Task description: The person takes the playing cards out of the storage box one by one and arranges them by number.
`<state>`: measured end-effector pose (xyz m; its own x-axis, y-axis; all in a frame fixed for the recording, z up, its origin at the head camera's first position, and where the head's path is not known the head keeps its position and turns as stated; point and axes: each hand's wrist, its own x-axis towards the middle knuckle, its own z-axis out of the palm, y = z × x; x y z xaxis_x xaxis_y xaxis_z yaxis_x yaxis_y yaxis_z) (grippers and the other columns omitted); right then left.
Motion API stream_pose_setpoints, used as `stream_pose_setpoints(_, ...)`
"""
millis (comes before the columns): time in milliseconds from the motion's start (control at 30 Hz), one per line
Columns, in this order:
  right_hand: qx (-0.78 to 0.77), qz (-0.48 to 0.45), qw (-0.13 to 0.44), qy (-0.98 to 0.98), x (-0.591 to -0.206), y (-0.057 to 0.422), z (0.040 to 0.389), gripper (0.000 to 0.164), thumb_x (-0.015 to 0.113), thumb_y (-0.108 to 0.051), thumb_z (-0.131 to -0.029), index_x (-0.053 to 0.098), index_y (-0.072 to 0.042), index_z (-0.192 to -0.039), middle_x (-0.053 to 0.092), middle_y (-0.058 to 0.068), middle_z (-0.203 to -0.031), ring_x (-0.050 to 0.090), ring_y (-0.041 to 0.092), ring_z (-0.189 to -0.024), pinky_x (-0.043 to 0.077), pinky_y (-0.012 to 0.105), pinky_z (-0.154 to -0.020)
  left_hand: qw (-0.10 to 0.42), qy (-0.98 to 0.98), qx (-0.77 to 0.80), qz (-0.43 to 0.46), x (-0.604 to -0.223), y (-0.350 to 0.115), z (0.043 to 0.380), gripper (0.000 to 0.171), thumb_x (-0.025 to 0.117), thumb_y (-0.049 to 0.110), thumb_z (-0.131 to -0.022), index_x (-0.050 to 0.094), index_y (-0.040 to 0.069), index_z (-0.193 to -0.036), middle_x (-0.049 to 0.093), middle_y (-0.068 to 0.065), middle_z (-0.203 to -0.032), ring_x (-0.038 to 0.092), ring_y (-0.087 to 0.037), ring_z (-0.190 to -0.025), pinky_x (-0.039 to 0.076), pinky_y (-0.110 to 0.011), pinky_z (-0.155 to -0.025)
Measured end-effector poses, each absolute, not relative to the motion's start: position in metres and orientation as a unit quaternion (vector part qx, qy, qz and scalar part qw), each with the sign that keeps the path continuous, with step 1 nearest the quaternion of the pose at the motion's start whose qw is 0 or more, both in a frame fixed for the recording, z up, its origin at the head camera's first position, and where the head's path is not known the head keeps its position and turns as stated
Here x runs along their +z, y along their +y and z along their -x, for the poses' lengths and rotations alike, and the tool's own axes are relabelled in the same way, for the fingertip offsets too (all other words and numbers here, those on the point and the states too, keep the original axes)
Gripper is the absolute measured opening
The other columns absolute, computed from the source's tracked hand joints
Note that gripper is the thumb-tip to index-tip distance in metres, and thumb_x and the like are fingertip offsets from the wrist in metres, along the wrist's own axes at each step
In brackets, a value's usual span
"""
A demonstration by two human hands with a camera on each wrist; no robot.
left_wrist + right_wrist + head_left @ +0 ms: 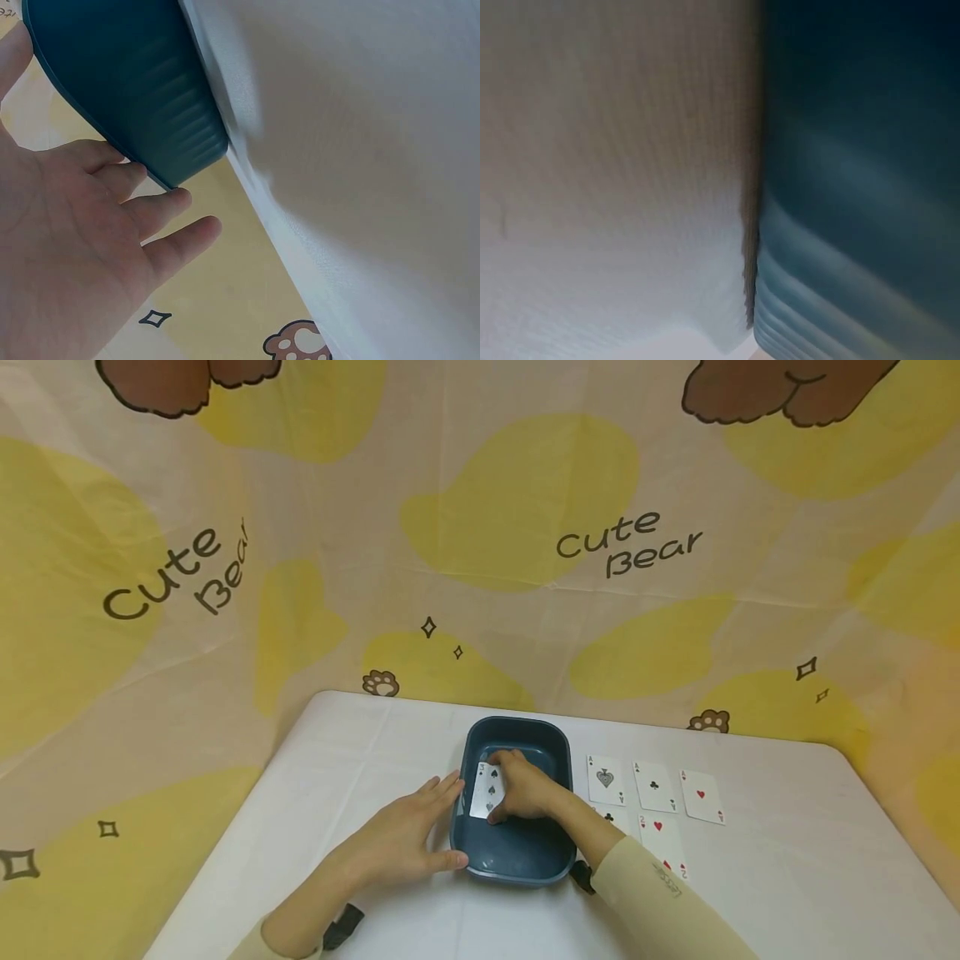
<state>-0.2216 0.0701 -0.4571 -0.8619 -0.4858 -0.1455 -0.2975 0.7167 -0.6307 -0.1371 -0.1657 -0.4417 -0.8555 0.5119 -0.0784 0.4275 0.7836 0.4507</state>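
Note:
A dark blue plastic bin [517, 860] sits on the white-covered table. My right hand [528, 787] reaches inside it and holds a three of spades card [483, 802] face up by its edges, thumb at the near edge and fingers at the far edge. Spread along the bin's left side, my left hand [405, 831] touches the rim with extended fingers and its thumb near the front corner. In the left wrist view, those fingers [161, 210] lie against the ribbed bin wall [150, 97]. The right wrist view has only bin wall [855, 225] and cloth; the hand is hidden there.
Right of the bin lie an ace of spades [605, 779], an ace of clubs [655, 786] and an ace of hearts [701, 795]. Nearer are a two of hearts [660, 837] and a clubs card [609, 817], both partly covered by the right arm. A patterned curtain [510, 610] hangs behind.

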Motion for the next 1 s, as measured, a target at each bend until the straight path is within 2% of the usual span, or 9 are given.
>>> stream_pose_setpoints(267, -0.309, 0.231, 0.163, 0.908, -0.458, 0.071, 0.221, 0.095, 0.1, -0.017, -0.067, 0.051, 0.006, -0.145, 0.054, 0.024, -0.136, 0.059, 0.027, -0.102, 0.053, 0.049, -0.098, 0.096, 0.939, 0.212, -0.253, -0.441, -0.166, 0.136, 0.101, 0.073, 0.066, -0.088, 0.035, 0.013, -0.165, 0.026, 0.004, -0.172, 0.032, -0.036, -0.155, 0.039, -0.06, -0.116)
stream_pose_setpoints(433, -0.297, 0.242, 0.167, 0.909, -0.456, 0.072, 0.221, 0.094, 0.099, -0.019, -0.068, 0.051, 0.006, -0.145, 0.055, 0.022, -0.135, 0.059, 0.025, -0.103, 0.053, 0.047, -0.098, 0.098, 0.939, 0.212, -0.254, -0.439, -0.166, 0.136, 0.102, 0.072, 0.067, -0.088, 0.034, 0.013, -0.165, 0.025, 0.004, -0.173, 0.031, -0.036, -0.155, 0.038, -0.06, -0.116)
stream_pose_setpoints(700, -0.268, 0.262, 0.142, 0.916, -0.447, 0.075, 0.222, 0.091, 0.098, -0.026, -0.067, 0.056, 0.006, -0.141, 0.061, 0.016, -0.129, 0.053, 0.028, -0.112, 0.051, 0.046, -0.096, 0.104, 0.939, 0.209, -0.252, -0.435, -0.166, 0.138, 0.101, 0.073, 0.066, -0.088, 0.034, 0.013, -0.165, 0.024, 0.004, -0.173, 0.029, -0.035, -0.156, 0.037, -0.06, -0.118)
stream_pose_setpoints(1000, -0.283, 0.275, 0.119, 0.911, -0.436, 0.085, 0.217, 0.092, 0.096, -0.027, -0.069, 0.054, 0.004, -0.145, 0.058, 0.018, -0.136, 0.051, 0.028, -0.115, 0.049, 0.045, -0.097, 0.115, 0.938, 0.216, -0.243, -0.436, -0.165, 0.137, 0.101, 0.073, 0.066, -0.088, 0.034, 0.013, -0.165, 0.025, 0.003, -0.173, 0.029, -0.036, -0.156, 0.037, -0.061, -0.117)
